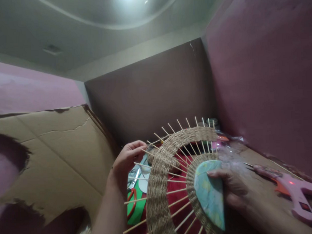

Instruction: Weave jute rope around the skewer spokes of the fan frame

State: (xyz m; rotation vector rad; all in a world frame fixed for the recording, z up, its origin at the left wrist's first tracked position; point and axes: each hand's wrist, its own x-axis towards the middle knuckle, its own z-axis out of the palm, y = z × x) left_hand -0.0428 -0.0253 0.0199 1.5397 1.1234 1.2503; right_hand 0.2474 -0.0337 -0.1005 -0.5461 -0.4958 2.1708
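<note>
A half-round woven fan with a wide outer band (156, 178) of twisted cord fills the lower middle of the head view. Thin wooden sticks radiate through it from a half-disc covered in pale blue-green patterned fabric (208, 193). My right hand (234, 189) grips that half-disc at its straight edge, thumb on the front and fingers hidden behind. At the fan's upper left, my left hand (129, 157) is closed in a pinch beside the stick tips. A thin cord seems to run from its fingertips toward the outer band.
A pink glue gun (291, 190) with a lit red light lies at right. Orange-handled scissors (132, 203) rest on a green sheet (137, 216) behind the fan. Clear plastic wrap (230, 155) lies beyond my right hand. Torn cardboard (62, 157) stands at left; pink walls are close.
</note>
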